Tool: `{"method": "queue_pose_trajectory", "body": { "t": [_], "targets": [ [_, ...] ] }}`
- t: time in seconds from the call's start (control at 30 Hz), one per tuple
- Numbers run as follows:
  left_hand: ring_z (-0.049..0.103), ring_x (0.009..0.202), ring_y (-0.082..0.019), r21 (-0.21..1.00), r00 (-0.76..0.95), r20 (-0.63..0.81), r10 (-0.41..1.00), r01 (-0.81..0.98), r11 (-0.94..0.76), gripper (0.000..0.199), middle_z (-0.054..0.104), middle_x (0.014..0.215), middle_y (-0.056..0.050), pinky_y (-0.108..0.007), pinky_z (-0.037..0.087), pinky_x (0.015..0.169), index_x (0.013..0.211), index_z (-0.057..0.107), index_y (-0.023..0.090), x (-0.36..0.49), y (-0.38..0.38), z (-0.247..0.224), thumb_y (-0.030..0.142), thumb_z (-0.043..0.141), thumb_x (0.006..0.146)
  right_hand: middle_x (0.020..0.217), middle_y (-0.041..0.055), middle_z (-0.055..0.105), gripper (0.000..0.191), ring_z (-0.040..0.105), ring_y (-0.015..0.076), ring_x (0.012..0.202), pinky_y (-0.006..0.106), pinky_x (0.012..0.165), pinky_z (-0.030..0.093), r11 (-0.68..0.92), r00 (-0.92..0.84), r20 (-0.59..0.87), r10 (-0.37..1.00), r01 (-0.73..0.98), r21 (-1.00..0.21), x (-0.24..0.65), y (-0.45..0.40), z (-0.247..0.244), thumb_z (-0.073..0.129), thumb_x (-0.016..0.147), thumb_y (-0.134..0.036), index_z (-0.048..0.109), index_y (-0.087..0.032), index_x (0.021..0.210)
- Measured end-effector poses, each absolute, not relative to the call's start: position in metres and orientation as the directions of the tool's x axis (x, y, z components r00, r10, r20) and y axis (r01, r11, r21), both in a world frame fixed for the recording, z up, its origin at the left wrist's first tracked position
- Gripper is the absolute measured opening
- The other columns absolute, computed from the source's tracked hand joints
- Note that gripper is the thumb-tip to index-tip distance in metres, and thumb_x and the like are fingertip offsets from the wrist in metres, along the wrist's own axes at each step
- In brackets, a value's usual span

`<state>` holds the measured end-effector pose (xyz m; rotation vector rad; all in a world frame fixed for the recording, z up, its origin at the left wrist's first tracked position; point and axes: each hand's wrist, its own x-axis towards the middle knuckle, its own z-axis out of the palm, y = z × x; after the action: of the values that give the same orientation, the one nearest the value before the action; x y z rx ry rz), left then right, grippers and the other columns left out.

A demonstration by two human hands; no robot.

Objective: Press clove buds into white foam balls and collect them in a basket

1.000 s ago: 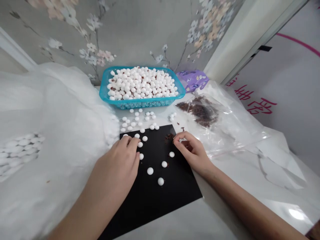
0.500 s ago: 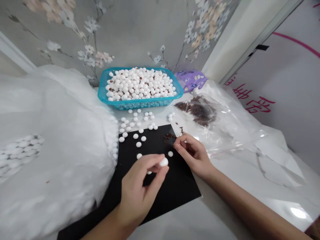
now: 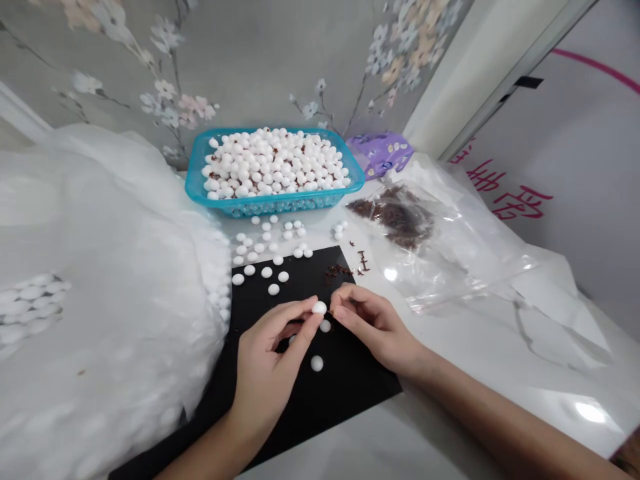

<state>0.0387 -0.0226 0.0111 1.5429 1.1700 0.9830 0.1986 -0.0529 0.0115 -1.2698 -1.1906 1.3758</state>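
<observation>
Over a black sheet [image 3: 320, 413], my left hand [image 3: 267, 357] pinches a small white ball [image 3: 319, 307] between thumb and fingertips. Close by on the right, my right hand [image 3: 377, 327] is closed in a pinch, with a tiny brown piece [image 3: 331, 311] just showing at its fingertips, very near the ball. Beneath the hands lie loose white balls [image 3: 317, 363], one partly hidden by the left hand. Several more white balls [image 3: 267, 272] rest at the sheet's far edge. A small heap of brown pieces [image 3: 339, 271] sits beyond my right hand.
At the back stands a blue plastic basket [image 3: 273, 203] heaped with white balls and brown bits. A purple packet [image 3: 383, 155] is beside it. Right of the sheet lies a clear bag [image 3: 450, 260] with brown pieces. A big white bag [image 3: 115, 233] of balls fills the left.
My right hand has come left and nearer, from beside the brown heap to the held ball. The left hand has shifted slightly up and left. A ball on the sheet is newly uncovered.
</observation>
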Motion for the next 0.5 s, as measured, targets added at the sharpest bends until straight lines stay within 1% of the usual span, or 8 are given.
{"method": "queue_pose_trajectory", "body": {
  "t": [0.13,0.3,0.5],
  "targets": [
    [0.067,0.074,-0.013,0.973,0.224,0.049,0.973,0.211,-0.097,0.015,0.071,0.088,0.002,-0.018,0.056,0.066,0.087,0.071,0.026,0.0379,-0.0222,0.0106,0.022,0.067,0.073,0.062,-0.0050,0.036,0.021,0.030,0.0081,0.054,0.022,0.050,0.026,-0.120,-0.076,-0.120,0.990,0.004,-0.993,0.1978,-0.0525,0.0112,0.050,0.087,-0.039,0.050,-0.020,0.080],
    [0.067,0.074,-0.014,0.982,0.246,0.014,0.969,0.179,-0.059,0.013,0.072,0.086,0.001,-0.021,0.057,0.066,0.084,0.071,0.025,0.0375,-0.0200,0.0110,0.022,0.068,0.072,0.063,-0.0049,0.037,0.020,0.031,0.0078,0.054,0.022,0.050,0.028,-0.113,-0.068,-0.114,0.991,0.014,-0.993,0.1976,-0.0517,0.0106,0.050,0.087,-0.038,0.051,-0.019,0.080],
    [0.067,0.070,-0.012,0.994,0.263,-0.017,0.965,0.110,-0.012,0.014,0.072,0.081,0.004,-0.017,0.057,0.066,0.083,0.071,0.027,0.0377,-0.0182,0.0111,0.019,0.068,0.071,0.061,-0.0054,0.037,0.021,0.032,0.0081,0.054,0.022,0.051,0.027,-0.149,-0.052,-0.147,0.988,-0.040,-0.988,0.1965,-0.0519,0.0080,0.054,0.084,-0.039,0.051,-0.019,0.078]
  ]
}}
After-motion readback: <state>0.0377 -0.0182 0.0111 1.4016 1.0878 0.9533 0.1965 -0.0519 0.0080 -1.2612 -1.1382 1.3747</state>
